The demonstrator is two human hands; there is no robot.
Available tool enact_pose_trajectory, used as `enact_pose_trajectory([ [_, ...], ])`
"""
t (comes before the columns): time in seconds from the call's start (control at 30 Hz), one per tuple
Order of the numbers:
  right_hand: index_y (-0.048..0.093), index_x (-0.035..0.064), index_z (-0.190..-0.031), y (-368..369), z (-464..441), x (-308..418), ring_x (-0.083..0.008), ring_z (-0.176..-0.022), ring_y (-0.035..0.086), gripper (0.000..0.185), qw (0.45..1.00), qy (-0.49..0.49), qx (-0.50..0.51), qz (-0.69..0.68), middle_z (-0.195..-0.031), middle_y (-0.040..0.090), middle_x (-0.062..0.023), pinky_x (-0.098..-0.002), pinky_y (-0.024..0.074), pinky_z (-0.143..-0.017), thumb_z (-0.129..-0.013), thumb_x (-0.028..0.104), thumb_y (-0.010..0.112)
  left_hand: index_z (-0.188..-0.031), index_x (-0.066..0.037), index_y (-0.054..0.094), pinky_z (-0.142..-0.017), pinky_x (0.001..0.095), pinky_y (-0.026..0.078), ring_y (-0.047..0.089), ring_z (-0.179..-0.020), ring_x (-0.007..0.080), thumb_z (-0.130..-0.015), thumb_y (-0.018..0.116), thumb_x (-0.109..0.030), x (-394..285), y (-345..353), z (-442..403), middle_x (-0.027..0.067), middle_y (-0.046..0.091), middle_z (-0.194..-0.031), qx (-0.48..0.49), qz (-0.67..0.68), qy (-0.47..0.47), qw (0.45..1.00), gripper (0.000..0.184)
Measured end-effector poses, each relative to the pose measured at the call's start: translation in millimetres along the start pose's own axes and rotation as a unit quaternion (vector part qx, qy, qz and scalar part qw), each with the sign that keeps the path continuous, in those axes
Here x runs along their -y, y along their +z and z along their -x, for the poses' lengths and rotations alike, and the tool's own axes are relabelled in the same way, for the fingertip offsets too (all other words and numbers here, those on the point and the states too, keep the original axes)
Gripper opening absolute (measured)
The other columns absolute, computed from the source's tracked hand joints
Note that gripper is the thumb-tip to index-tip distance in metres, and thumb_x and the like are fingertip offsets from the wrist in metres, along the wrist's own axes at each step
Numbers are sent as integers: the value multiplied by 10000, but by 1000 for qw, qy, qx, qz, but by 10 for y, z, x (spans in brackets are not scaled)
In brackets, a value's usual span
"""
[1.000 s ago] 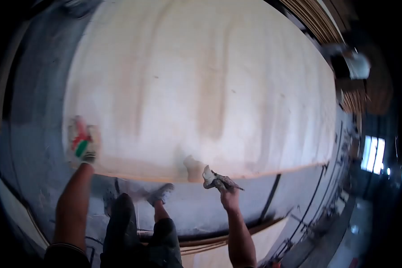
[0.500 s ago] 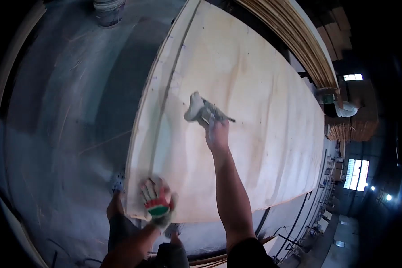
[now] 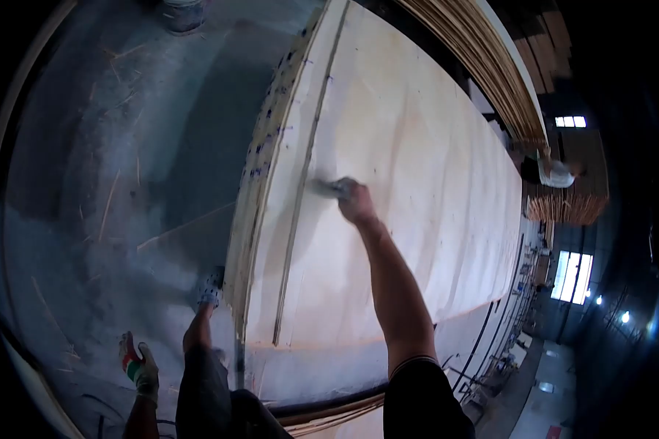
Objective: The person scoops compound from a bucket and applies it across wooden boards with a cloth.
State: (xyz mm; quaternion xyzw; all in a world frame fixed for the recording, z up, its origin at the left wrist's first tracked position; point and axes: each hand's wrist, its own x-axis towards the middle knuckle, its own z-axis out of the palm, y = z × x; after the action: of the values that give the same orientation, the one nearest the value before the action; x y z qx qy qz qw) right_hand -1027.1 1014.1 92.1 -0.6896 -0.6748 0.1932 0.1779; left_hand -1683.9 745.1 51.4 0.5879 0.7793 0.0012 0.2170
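Left hand (image 3: 140,364), fingers spread, now off the panel (image 3: 410,219), over floor (image 3: 154,175); right hand (image 3: 354,201) grips blurred scraper (image 3: 328,188), nearer the seam (image 3: 294,240).

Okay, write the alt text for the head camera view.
A person's bare right hand holds a blurred flat tool over a stack of broad, pale wooden sheets, while the gloved left hand is open over the grey floor. A bucket stands at the top left; another person is in the background at right.
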Motion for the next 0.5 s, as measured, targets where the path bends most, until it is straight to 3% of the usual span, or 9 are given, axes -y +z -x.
enact_pose_trajectory([
  [0.13, 749, 87, -1085, 112, 1441, 729, -364, -947, 661, 486, 998, 18, 43, -40, -1050, 722, -164, -396, 547, -824, -742, -156, 505, -1374, -34, 530, -1087, 522, 383, 478, -1310, 446, -995, 550, -254, 23, 139, 247, 247, 531, -1401, 64, 20, 124, 990, 438],
  [0.2, 740, 67, -1079, 394, 2352, 1040, -352, -981, 660, 401, 996, 49, 15, -76, -1084, 721, -153, -395, 546, -866, -787, -128, 546, -1368, -28, 529, -1082, 516, 388, 484, -1304, 441, -997, 557, -256, -86, 110, 401, 243, 531, -1401, 87, 9, 180, 980, 436],
  [0.23, 722, 59, -1112, 491, 2756, 1164, -353, -1037, 644, 365, 995, 60, 50, -56, -1133, 708, -152, -406, 525, -926, -803, -81, 587, -1373, -22, 522, -1084, 507, 387, 484, -1306, 436, -1003, 560, -271, -118, 102, 496, 242, 530, -1402, 86, 32, 184, 979, 447],
  [0.3, 703, 57, -1149, 706, 3577, 1445, -364, -1106, 616, 366, 995, 64, 20, -77, -1186, 686, -154, -424, 485, -994, -807, -40, 616, -1379, -16, 515, -1087, 498, 386, 484, -1308, 430, -1009, 563, -285, -78, 31, 704, 242, 529, -1403, 90, 49, 197, 975, 459],
  [0.37, 693, 63, -1172, 934, 4185, 1814, -377, -1128, 594, 405, 993, 106, -22, -55, -1202, 676, -153, -442, 445, -1041, -786, -30, 611, -1385, -5, 507, -1088, 463, 385, 490, -1313, 407, -1024, 554, -311, 26, -53, 902, 243, 530, -1401, 83, 158, 161, 971, 475],
  [0.4, 695, 53, -1159, 989, 4391, 2010, -386, -1101, 605, 427, 990, 126, -48, -48, -1175, 677, -168, -450, 471, -1007, -754, -39, 596, -1385, -5, 507, -1088, 463, 385, 490, -1313, 407, -1024, 554, -311, 142, -124, 998, 243, 530, -1401, 85, 156, 167, 970, 475],
  [0.43, 695, 53, -1159, 1077, 4512, 2032, -386, -1101, 605, 427, 989, 131, -52, -48, -1175, 677, -168, -450, 471, -1007, -754, -39, 596, -1403, -17, 502, -1079, 430, 383, 491, -1309, 351, -1037, 540, -282, 285, -230, 1057, 218, 530, -1403, 110, 174, 157, 966, 454],
  [0.47, 687, 64, -1171, 1214, 4632, 1950, -395, -1127, 596, 433, 975, 209, -34, -71, -1194, 662, -187, -452, 479, -1007, -754, -11, 599, -1422, -28, 496, -1070, 396, 381, 493, -1306, 296, -1050, 526, -253, 390, -350, 1097, 192, 531, -1405, 136, 191, 147, 961, 436],
  [0.5, 679, 75, -1183, 1256, 4693, 1933, -405, -1152, 588, 439, 954, 284, -16, -94, -1214, 647, -206, -454, 488, -1008, -754, 17, 602, -1422, -28, 496, -1070, 396, 381, 493, -1306, 296, -1050, 526, -253, 439, -478, 1123, 192, 531, -1405, 138, 189, 153, 960, 436],
])
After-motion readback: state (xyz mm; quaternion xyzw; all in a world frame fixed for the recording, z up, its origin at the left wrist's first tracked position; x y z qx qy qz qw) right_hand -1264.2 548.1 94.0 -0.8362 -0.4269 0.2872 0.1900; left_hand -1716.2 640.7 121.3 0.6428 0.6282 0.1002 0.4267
